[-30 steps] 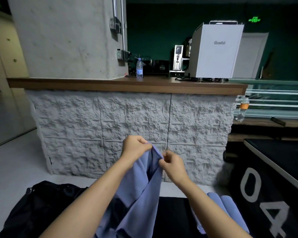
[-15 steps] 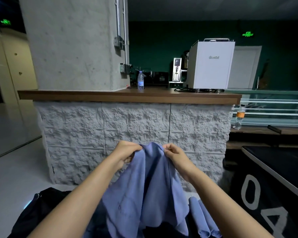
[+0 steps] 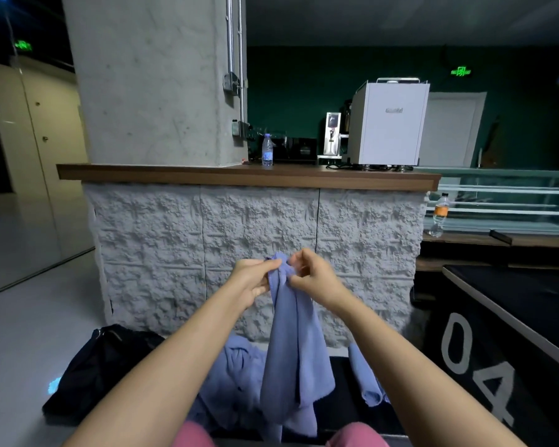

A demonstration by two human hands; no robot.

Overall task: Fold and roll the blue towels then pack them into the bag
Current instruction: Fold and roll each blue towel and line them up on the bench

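Rough stone counter fronts the scene; before it the left hand and right hand, close together, each pinch the bunched top edge of a towel so it hangs free, probably to find its corners for folding. Below lies a heap of towels with a roll to its right, and the bag sits near left — within reach for packing.

Both forearms bare, stretched forward, converging on the top of the towel. At the left of its bunched top edge the left hand pinches it, fingers curled. At the right of the same bunch the right hand pinches with thumb and forefinger, other fingers loosely curled. Hands nearly touching.
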